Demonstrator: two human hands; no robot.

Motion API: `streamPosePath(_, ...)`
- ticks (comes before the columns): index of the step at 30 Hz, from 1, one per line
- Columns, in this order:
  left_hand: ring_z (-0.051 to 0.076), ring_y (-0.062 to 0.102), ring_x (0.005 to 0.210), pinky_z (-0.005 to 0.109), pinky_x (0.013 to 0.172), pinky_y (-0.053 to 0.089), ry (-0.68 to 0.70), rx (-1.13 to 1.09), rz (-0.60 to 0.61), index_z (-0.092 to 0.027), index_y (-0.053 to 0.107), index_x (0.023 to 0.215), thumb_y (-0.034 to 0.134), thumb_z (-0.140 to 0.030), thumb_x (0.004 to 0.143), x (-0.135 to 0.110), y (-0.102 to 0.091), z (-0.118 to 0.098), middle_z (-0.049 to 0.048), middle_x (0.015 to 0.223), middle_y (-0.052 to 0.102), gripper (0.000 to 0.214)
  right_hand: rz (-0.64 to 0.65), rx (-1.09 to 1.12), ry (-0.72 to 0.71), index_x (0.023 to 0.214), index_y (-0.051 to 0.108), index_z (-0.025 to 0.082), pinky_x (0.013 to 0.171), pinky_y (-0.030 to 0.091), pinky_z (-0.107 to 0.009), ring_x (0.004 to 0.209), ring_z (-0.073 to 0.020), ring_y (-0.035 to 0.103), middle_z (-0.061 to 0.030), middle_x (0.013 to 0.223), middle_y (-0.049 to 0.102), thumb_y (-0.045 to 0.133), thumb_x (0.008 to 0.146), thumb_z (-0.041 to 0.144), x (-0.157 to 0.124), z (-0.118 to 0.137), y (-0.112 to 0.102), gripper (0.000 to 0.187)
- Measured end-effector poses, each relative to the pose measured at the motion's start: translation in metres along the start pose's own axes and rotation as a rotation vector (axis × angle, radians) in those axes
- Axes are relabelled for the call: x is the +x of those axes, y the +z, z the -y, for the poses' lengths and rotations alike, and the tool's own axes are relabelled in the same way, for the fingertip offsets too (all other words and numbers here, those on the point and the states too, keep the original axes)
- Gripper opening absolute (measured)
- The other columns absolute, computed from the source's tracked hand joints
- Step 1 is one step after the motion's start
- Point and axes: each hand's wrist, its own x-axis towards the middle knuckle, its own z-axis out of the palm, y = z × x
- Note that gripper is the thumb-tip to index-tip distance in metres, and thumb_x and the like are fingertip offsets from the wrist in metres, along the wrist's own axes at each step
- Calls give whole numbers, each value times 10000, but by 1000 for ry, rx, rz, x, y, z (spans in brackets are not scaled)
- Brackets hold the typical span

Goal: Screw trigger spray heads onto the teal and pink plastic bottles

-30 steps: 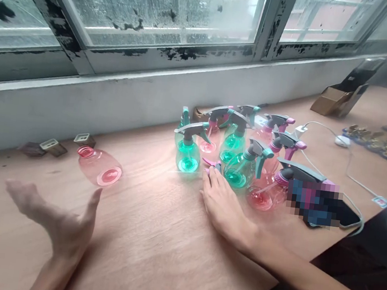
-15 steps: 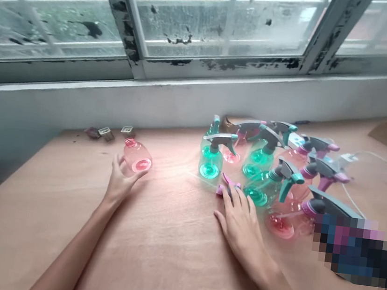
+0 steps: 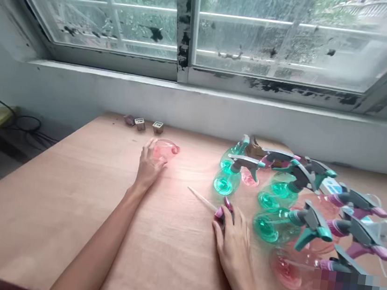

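Observation:
A transparent pink bottle (image 3: 166, 150) without a sprayer lies tilted in my left hand (image 3: 147, 170), its open neck pointing right. My fingers wrap round its left and near sides. To the right, my right hand (image 3: 235, 239) closes over a trigger spray head (image 3: 220, 212) with a pink collar and trigger. Its thin, pale dip tube (image 3: 202, 198) sticks out to the left above the table, and my fingers hide most of its body. Just beyond this hand stands a green spray bottle (image 3: 226, 181) with a grey and green head.
Several green and pink spray bottles (image 3: 277, 225) crowd the right side of the wooden table (image 3: 162, 254). Small dark blocks (image 3: 157, 127) sit at the back left edge. A white wall and window (image 3: 280, 38) rise behind. Black cables (image 3: 35, 128) hang beyond the table's left side.
The view has swung left. My left hand has tipped the pink bottle so its neck now points right. My right hand has closed round the spray head, with the tube showing more clearly.

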Motion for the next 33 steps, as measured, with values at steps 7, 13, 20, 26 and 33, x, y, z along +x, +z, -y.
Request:
streamPosePath(7, 352, 516, 1438, 540, 1215, 440, 137, 199, 89, -250, 488, 1561, 635, -86, 915, -7, -15, 5, 122, 1674, 448, 682, -37, 75, 66, 1327, 664, 167, 1006, 506, -542, 1259, -383, 632, -160, 1391, 719, 392, 1117, 360, 26, 19, 13, 394)
streamPosePath(13, 326, 557, 1394, 554, 1143, 510, 185, 260, 98, -230, 469, 1556, 638, -149, 987, -9, -15, 4, 148, 1645, 451, 599, -121, 103, 88, 1364, 664, 132, 972, 490, -497, 1140, -357, 705, -175, 1294, 770, 384, 1118, 397, 46, 19, 16, 458)
streamPosePath(20, 331, 550, 1405, 572, 1132, 526, 207, 207, 144, -242, 498, 1534, 650, -205, 1008, -15, -11, -4, 140, 1646, 445, 549, -78, 113, 47, 1328, 685, 136, 960, 478, -504, 1110, -354, 699, -178, 1247, 778, 384, 1121, 340, 54, 28, 14, 419)
streamPosePath(26, 332, 500, 1461, 565, 1173, 506, 231, 116, 235, -239, 489, 1545, 600, -59, 969, -44, -14, -28, 135, 1666, 423, 614, -110, 319, -95, 1212, 692, 160, 1003, 487, -499, 1045, -317, 694, -141, 1113, 776, 516, 1071, 383, 48, 43, 8, 318)
streamPosePath(33, 285, 455, 1520, 529, 1221, 490, 182, -4, 365, -381, 330, 1635, 536, -12, 954, -136, -67, -81, 94, 1704, 359, 801, 82, 734, 73, 1106, 684, 223, 719, 571, -332, 770, -232, 718, -53, 905, 741, 622, 1018, 477, -11, 63, -19, 276)
